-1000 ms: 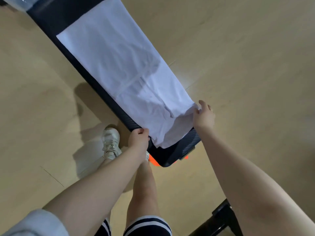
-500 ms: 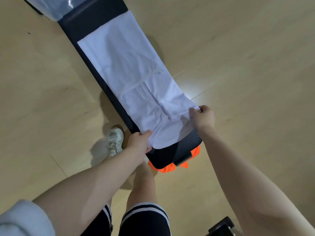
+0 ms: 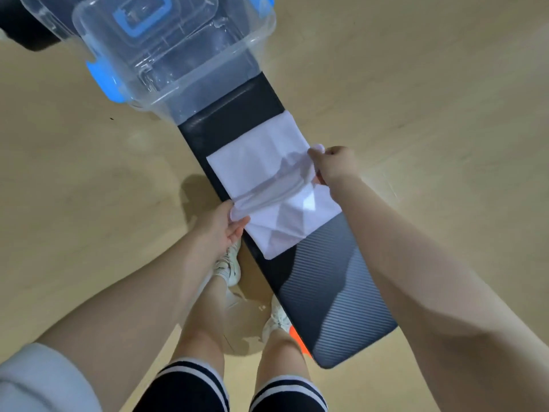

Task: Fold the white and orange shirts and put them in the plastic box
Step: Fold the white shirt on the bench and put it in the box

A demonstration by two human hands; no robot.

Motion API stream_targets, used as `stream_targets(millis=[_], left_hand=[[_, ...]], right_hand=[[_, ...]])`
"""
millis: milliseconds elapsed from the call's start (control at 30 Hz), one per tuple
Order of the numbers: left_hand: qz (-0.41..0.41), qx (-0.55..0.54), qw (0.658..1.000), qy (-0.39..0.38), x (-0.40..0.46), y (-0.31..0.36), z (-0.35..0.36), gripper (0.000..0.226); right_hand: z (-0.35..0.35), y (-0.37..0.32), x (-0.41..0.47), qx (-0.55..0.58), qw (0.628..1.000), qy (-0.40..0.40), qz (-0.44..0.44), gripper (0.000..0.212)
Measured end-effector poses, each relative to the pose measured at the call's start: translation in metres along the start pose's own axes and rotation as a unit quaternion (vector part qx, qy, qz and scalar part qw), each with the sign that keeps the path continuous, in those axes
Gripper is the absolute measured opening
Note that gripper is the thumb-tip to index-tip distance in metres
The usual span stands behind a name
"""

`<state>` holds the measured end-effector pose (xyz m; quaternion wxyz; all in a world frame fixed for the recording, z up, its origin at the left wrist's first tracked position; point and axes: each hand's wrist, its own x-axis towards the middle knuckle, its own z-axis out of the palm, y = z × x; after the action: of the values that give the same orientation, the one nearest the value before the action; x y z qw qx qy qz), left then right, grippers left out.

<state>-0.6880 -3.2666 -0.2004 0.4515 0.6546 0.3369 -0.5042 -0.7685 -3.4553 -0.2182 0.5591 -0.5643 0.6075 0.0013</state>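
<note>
The white shirt [image 3: 261, 162] lies on a long black padded bench [image 3: 335, 295], partly folded over itself. My left hand [image 3: 221, 230] pinches one corner of its lifted near edge at the bench's left side. My right hand [image 3: 334, 165] grips the other corner at the right side. The lifted edge hangs between my hands above the lower layer. A clear plastic box [image 3: 166, 46] with blue latches stands at the bench's far end. A sliver of the orange shirt [image 3: 298, 343] shows under the bench's near end, mostly hidden.
The bench runs diagonally over a light wooden floor [image 3: 430, 99]. My legs and white sneakers [image 3: 227, 266] stand just left of the bench. A dark object [image 3: 26, 31] sits at the top left beside the box.
Both hands have lifted the shirt's near edge and carried it toward the far end, folding the shirt over itself. The view has shifted so that the plastic box now shows.
</note>
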Motion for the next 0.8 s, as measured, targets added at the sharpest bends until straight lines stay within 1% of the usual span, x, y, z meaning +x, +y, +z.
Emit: stream_targets(millis=[67,100,133,167,233,267,333,400,433,467,500,567,633,700,800], left_hand=[[0.031,-0.036,0.999,-0.027,0.022,0.015,-0.004,0.023],[0.051,-0.002,0.998,-0.029,0.034,0.019,-0.006,0.025],[0.082,0.066,0.994,-0.016,0.044,0.02,-0.008,0.027],[0.128,0.145,0.981,0.009,0.054,0.02,-0.011,0.028],[0.227,0.257,0.938,0.044,0.068,0.02,-0.014,0.028],[0.251,0.29,0.923,0.044,0.071,0.021,-0.014,0.028],[0.264,0.345,0.9,0.028,0.076,0.024,-0.013,0.031],[0.293,0.415,0.861,0.012,0.081,0.026,-0.012,0.022],[0.311,0.439,0.843,0.007,0.083,0.028,-0.011,0.016],[0.326,0.444,0.835,-0.001,0.084,0.031,-0.011,0.014],[0.335,0.435,0.836,-0.02,0.085,0.036,-0.011,0.015],[0.343,0.401,0.846,-0.073,0.083,0.048,-0.013,0.018],[0.351,0.387,0.847,-0.103,0.081,0.06,-0.017,0.022],[0.35,0.392,0.845,-0.097,0.086,0.071,-0.02,0.025],[0.338,0.418,0.841,-0.059,0.101,0.081,-0.024,0.02]], right_hand=[[0.013,-0.003,0.013,0.061,0.998,-0.019,0.005,0.023],[0.018,0.0,0.021,0.032,0.999,-0.008,-0.01,0.019],[0.021,0.005,0.028,-0.04,0.998,0.014,-0.036,0.016],[0.024,0.011,0.035,-0.111,0.991,0.031,-0.062,0.018],[0.031,0.017,0.043,-0.183,0.977,0.045,-0.098,0.029],[0.035,0.018,0.046,-0.197,0.973,0.046,-0.107,0.032],[0.044,0.016,0.051,-0.219,0.969,0.055,-0.104,0.036],[0.05,0.011,0.057,-0.243,0.964,0.056,-0.09,0.033],[0.053,0.008,0.06,-0.257,0.961,0.059,-0.084,0.026],[0.055,0.004,0.063,-0.267,0.958,0.067,-0.077,0.019],[0.056,0.0,0.063,-0.272,0.957,0.077,-0.069,0.016],[0.052,-0.009,0.063,-0.269,0.956,0.097,-0.065,0.017],[0.044,-0.012,0.065,-0.285,0.947,0.115,-0.091,0.021],[0.038,-0.014,0.07,-0.304,0.938,0.125,-0.111,0.025],[0.046,-0.017,0.076,-0.286,0.947,0.105,-0.099,0.027]])
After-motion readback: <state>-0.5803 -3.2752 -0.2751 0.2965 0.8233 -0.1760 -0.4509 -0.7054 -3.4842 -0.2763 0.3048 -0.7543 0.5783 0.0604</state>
